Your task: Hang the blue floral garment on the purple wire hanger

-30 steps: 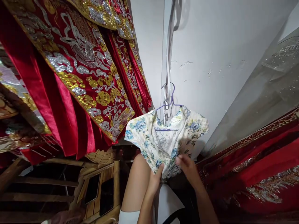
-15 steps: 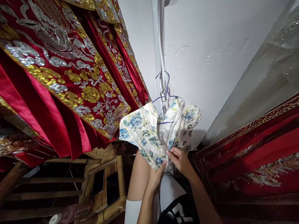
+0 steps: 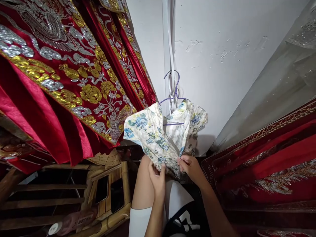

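A small white floral garment [image 3: 158,135] with blue and green flowers hangs on a purple wire hanger [image 3: 173,95], which is hooked on a white strap against the wall. My left hand [image 3: 157,179] pinches the garment's lower left edge. My right hand [image 3: 191,168] grips the lower right edge, fingers closed on the cloth. The two hands hold the front edges close together below the open neckline.
Red satin garments with gold and silver embroidery [image 3: 74,82] hang at the left, and more red embroidered cloth [image 3: 271,171] lies at the right. A bamboo stool [image 3: 111,194] stands at lower left. My bare knee [image 3: 143,191] is below the hands. The white wall [image 3: 222,65] is behind.
Both hands shifted along the garment's lower edges. The left hand turned from cupping the cloth to pinching it, and the view tilted so the garment sits a little higher.
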A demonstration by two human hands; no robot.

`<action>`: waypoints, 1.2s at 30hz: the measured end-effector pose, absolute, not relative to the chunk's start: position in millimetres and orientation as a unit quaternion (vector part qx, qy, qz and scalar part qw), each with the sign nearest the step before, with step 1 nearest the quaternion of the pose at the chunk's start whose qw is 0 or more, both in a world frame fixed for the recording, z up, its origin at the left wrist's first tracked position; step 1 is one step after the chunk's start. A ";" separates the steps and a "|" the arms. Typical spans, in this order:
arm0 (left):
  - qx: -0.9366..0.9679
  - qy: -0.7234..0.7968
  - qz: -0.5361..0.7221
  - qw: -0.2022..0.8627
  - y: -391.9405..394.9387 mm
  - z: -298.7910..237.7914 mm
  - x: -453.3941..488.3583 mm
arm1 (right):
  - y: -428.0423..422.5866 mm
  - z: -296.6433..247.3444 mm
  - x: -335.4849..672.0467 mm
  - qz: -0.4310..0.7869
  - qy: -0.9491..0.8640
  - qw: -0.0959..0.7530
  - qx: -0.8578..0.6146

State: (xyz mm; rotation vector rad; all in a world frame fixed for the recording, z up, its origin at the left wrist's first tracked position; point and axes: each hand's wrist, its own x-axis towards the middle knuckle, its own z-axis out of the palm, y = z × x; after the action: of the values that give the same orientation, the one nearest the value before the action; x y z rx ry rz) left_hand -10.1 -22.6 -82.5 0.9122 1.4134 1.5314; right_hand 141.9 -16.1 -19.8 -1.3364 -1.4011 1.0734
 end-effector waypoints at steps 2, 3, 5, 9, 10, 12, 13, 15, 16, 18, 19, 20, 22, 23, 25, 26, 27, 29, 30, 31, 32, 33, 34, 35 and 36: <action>0.411 0.581 0.640 0.291 -23.3 -81.4 -5.2 | -15.1 -20.8 141.7 0.423 -0.558 0.459 -0.547; 0.450 0.576 0.635 0.250 -23.5 -79.1 -2.5 | -14.9 -21.1 141.4 0.423 -0.554 0.465 -0.546; 0.538 0.539 0.606 0.229 -22.2 -73.1 2.8 | -15.4 -20.9 139.8 0.427 -0.552 0.471 -0.539; 0.618 0.457 0.579 0.271 -13.4 -63.9 11.0 | -18.7 -15.6 135.2 0.449 -0.568 0.467 -0.507; 0.619 0.454 0.581 0.272 -11.7 -62.7 12.2 | -19.4 -13.8 134.3 0.454 -0.569 0.466 -0.502; 0.615 0.457 0.584 0.270 -10.6 -60.7 13.5 | -20.2 -10.7 132.9 0.461 -0.565 0.470 -0.498; 0.611 0.460 0.585 0.270 -11.2 -59.5 13.7 | -20.2 -9.7 132.3 0.463 -0.560 0.474 -0.498; 0.603 0.464 0.590 0.272 -13.9 -56.6 13.5 | -19.9 -9.0 131.3 0.476 -0.543 0.482 -0.497; 0.599 0.465 0.591 0.275 -15.4 -55.1 13.3 | -19.8 -9.0 130.6 0.487 -0.530 0.485 -0.497; 0.591 0.471 0.591 0.283 -18.0 -52.6 12.7 | -19.5 -8.9 129.2 0.513 -0.504 0.486 -0.496; 0.587 0.474 0.590 0.287 -19.0 -51.7 12.4 | -19.5 -8.6 128.5 0.523 -0.494 0.486 -0.497; 0.583 0.478 0.589 0.291 -19.7 -51.1 12.1 | -19.5 -8.0 127.8 0.529 -0.485 0.487 -0.497; 0.578 0.481 0.588 0.299 -20.6 -50.7 11.9 | -19.4 -6.4 126.8 0.537 -0.472 0.490 -0.499; 0.578 0.480 0.587 0.302 -20.9 -50.8 11.9 | -19.3 -5.6 126.5 0.541 -0.465 0.490 -0.501; 0.581 0.474 0.587 0.307 -21.3 -51.6 12.1 | -18.9 -4.5 125.9 0.548 -0.447 0.494 -0.505; 0.582 0.470 0.587 0.309 -21.4 -52.3 12.4 | -18.6 -4.2 125.7 0.552 -0.437 0.498 -0.507; 0.584 0.466 0.587 0.311 -21.4 -53.3 12.7 | -18.4 -4.2 125.6 0.555 -0.426 0.502 -0.508; 0.589 0.458 0.587 0.314 -21.2 -55.9 13.5 | -17.9 -4.2 125.5 0.560 -0.401 0.516 -0.510; 0.593 0.454 0.586 0.315 -20.9 -57.4 14.0 | -17.7 -4.0 125.8 0.561 -0.388 0.524 -0.510; 0.596 0.451 0.585 0.316 -20.7 -58.9 14.4 | -17.4 -3.4 126.2 0.562 -0.377 0.531 -0.511; 0.601 0.448 0.582 0.315 -20.5 -60.4 14.7 | -17.0 -2.4 126.8 0.561 -0.366 0.539 -0.511; 0.606 0.447 0.580 0.311 -20.4 -61.6 15.0 | -16.3 -0.8 127.7 0.559 -0.357 0.548 -0.510; 0.610 0.448 0.578 0.306 -20.3 -62.6 15.2 | -15.1 1.7 128.6 0.557 -0.350 0.557 -0.507; 0.614 0.449 0.577 0.300 -20.3 -63.3 15.4 | -13.4 5.1 129.7 0.555 -0.345 0.566 -0.503; 0.617 0.450 0.575 0.294 -20.3 -63.8 15.6 | -10.7 9.6 130.8 0.552 -0.343 0.575 -0.498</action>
State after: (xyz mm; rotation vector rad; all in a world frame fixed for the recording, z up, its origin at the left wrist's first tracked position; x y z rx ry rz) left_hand 15.6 -20.3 -63.8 1.6429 1.1977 1.5319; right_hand 130.8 -10.7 9.6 -1.1655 -0.8035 1.2925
